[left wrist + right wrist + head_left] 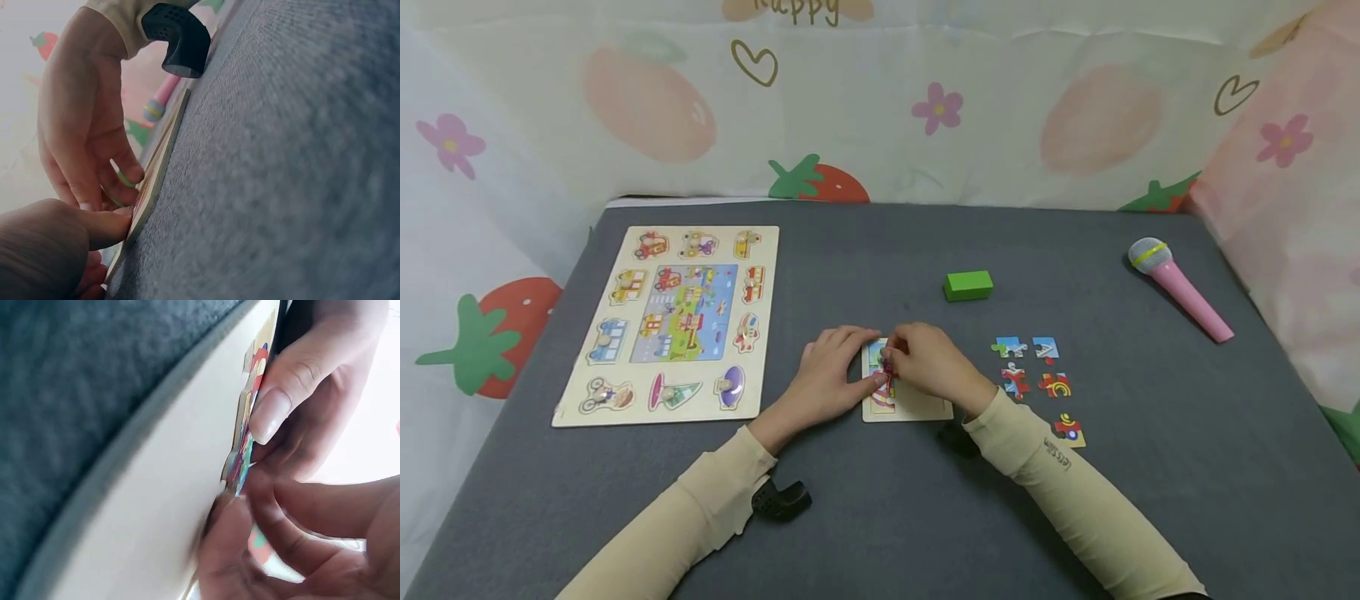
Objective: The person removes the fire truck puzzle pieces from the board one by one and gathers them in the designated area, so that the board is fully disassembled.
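Note:
A small wooden puzzle board (pixel 925 407) lies in front of me, its left part filled with colourful jigsaw pieces (pixel 882 402). My left hand (pixel 829 371) rests along its left side, fingers extended, with the thumb touching the fitted pieces. Over the upper part of the board, my right hand (pixel 928 360) pinches a jigsaw piece in curled fingers; those fingers hide most of it. In the right wrist view, the right fingertips (pixel 228 519) meet the edge of the fitted pieces, close to the left thumb (pixel 272 415).
Several loose jigsaw pieces (pixel 1015 381) lie right of the board, partly beside the right sleeve. A green block (pixel 968 286) stands behind it. A large wooden peg puzzle (pixel 760 333) occupies the left, and a pink toy microphone (pixel 1187 296) the far right.

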`<state>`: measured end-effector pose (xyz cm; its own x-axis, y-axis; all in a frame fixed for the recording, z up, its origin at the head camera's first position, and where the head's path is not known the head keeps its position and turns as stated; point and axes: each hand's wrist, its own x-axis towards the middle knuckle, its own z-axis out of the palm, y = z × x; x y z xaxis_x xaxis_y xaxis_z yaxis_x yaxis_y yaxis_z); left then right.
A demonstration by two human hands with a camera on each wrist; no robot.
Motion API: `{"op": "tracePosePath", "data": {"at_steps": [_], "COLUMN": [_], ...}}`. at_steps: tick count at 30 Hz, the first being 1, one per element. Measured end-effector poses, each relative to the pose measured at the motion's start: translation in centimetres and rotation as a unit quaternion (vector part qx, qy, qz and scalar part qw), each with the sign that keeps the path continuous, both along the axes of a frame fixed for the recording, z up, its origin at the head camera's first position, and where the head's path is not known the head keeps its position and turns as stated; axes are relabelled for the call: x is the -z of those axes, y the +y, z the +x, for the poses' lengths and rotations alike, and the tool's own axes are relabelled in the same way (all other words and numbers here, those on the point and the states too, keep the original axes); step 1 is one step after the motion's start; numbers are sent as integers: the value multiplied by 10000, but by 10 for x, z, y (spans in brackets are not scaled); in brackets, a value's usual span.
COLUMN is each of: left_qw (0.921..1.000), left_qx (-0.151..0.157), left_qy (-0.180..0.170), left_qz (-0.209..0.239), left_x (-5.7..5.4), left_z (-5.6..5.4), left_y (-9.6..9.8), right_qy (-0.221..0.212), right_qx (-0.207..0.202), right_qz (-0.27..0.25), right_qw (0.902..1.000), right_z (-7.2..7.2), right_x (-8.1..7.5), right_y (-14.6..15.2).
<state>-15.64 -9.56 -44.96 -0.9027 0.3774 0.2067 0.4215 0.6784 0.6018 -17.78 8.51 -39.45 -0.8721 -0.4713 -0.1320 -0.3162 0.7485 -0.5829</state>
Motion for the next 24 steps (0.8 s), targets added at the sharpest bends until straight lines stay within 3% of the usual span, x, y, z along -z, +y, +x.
{"op": "tracePosePath", "data": {"at_steps": [5, 12, 24], "left_qw": [9999, 10000, 9990], "left_qx": [-66, -67, -278], "left_qy": [-113, -12, -270], "left_qz": [67, 33, 200], "left_x": [-2, -1, -2], "left_z": [1, 1, 2], "left_y": [1, 2, 2], "right_qy": [-326, -920, -1091], "right_qx": [328, 853, 1320], "right_qz": [-260, -544, -697], "right_qw": [9986, 9906, 9828], "right_z": [0, -2, -8], "right_x": [-4, -2, -1], "right_y": [1, 0, -3]}}
